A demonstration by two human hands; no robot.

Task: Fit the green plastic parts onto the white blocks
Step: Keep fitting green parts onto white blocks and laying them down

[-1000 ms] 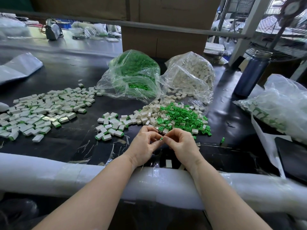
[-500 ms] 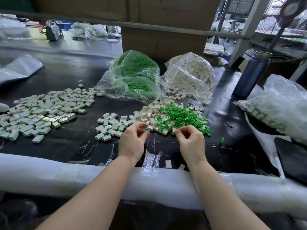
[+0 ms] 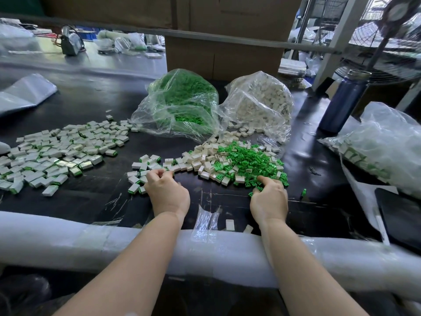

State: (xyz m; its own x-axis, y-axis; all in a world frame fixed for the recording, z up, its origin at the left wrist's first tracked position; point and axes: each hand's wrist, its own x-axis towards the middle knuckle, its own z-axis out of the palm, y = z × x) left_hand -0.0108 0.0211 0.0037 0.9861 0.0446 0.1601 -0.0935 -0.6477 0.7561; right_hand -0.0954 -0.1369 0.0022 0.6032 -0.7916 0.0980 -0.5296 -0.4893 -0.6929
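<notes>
Loose green plastic parts (image 3: 248,163) lie mixed with white blocks (image 3: 205,160) in a pile at the table's middle. My right hand (image 3: 270,198) sits at the pile's near edge, its fingers curled down around a few green parts. My left hand (image 3: 167,193) is at a small group of fitted blocks (image 3: 141,169), white with green ends. Its fingers are curled over them, and what they hold is hidden. A large spread of fitted blocks (image 3: 57,153) covers the left of the table.
Behind the pile stand a clear bag of green parts (image 3: 182,103) and a clear bag of white blocks (image 3: 262,99). A blue bottle (image 3: 341,103) and another bag (image 3: 387,144) are at the right. A padded white rail (image 3: 68,238) runs along the near edge, with two stray white blocks (image 3: 230,225) beside it.
My hands were together at the centre, working one piece. They have parted: the left went to the small group of fitted blocks, the right to the green parts.
</notes>
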